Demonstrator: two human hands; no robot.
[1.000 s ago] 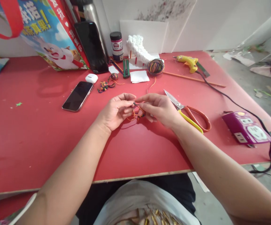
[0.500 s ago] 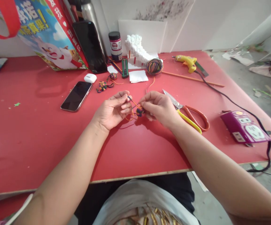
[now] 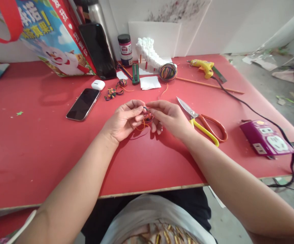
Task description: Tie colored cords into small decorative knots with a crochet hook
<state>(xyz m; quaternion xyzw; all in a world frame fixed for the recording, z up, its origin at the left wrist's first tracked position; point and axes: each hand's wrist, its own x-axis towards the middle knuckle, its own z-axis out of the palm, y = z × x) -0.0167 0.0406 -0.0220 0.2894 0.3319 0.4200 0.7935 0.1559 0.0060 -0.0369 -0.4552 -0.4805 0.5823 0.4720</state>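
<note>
Multicol. yarn (image 3: 149,118), red tbl (image 3: 147,162), yel. glue gun (image 3: 203,67)

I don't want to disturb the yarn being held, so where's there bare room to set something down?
Mainly the red tabletop left of the flat black smartphone, nearly bare with a small green star. Another patch lies between the left hand, right hand and front edge. Crowded: the back centre, around the round multicoloured yarn ball.

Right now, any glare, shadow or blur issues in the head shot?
Head view: pale sheen along the right edge of the red tabletop; soft shadow on it below the right hand. Head view again: the yarn between the fingers is too soft to trace strand by strand; the purple socket box has smudged socket detail.
</note>
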